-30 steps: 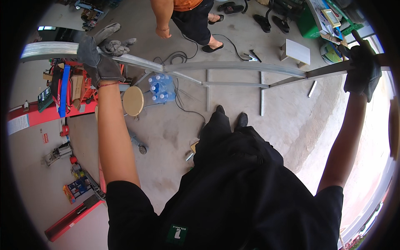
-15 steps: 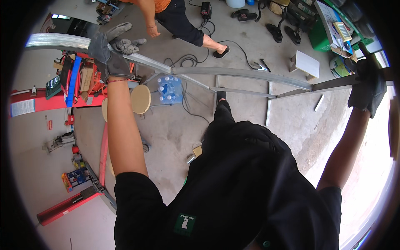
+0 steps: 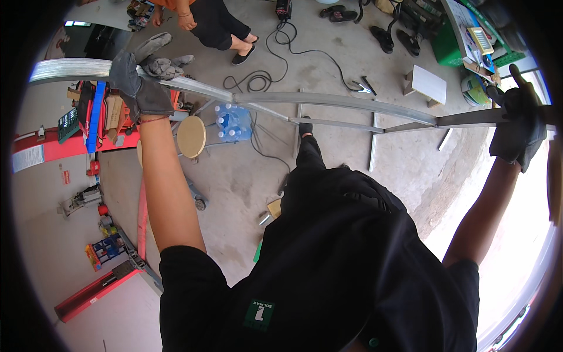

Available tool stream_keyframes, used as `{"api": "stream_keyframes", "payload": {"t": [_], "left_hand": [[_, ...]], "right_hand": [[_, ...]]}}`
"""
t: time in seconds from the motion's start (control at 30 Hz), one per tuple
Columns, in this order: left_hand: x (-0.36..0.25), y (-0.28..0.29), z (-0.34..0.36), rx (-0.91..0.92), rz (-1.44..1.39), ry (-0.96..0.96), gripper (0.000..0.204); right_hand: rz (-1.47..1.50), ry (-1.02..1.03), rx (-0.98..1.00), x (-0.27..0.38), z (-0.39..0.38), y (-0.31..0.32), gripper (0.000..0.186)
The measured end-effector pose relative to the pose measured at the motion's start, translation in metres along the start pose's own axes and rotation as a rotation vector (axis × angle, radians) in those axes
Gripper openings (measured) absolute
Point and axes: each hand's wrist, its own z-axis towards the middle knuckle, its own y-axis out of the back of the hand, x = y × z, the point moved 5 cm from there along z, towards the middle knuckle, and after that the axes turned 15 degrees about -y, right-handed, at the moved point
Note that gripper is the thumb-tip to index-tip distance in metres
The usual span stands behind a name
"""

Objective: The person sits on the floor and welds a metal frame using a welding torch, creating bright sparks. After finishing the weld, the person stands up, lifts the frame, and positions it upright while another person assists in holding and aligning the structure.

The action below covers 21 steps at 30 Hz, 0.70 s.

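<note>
Frame [image 3: 328, 98] looks stiff, probably heavyish, so grab both ends. Left hand [image 3: 139, 88] holds it at 10 o'clock; right hand [image 3: 517, 126] at 2, can't tell its grip.

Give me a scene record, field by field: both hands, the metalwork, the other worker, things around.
Left hand: dark-grey-gloved left hand, against the left part of the silver metal tube frame; finger closure unclear
Right hand: dark-grey-gloved right hand, against the frame's right part; finger closure unclear
Frame: spans between both hands
Other worker: person in orange top and black shorts, beyond the frame
Around: blue-tinted plastic bottles; round cream stool top; low white stool
</note>
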Motion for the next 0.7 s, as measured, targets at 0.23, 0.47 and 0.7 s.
{"api": "stream_keyframes", "payload": {"t": [0.23,0.47,0.7], "left_hand": [[-0.004,0.007,0.018,0.022,0.258,-0.434,0.039],[-0.015,0.001,0.016,0.281,0.684,-0.719,0.03],[-0.003,-0.006,0.022,0.208,0.328,-0.415,0.022]], "right_hand": [[-0.28,0.113,0.031,0.017,0.0,0.003,0.007],[-0.389,0.262,-0.037,0.031,-0.006,0.001,0.012],[-0.412,0.32,0.048,0.029,0.005,0.004,0.023]]}}
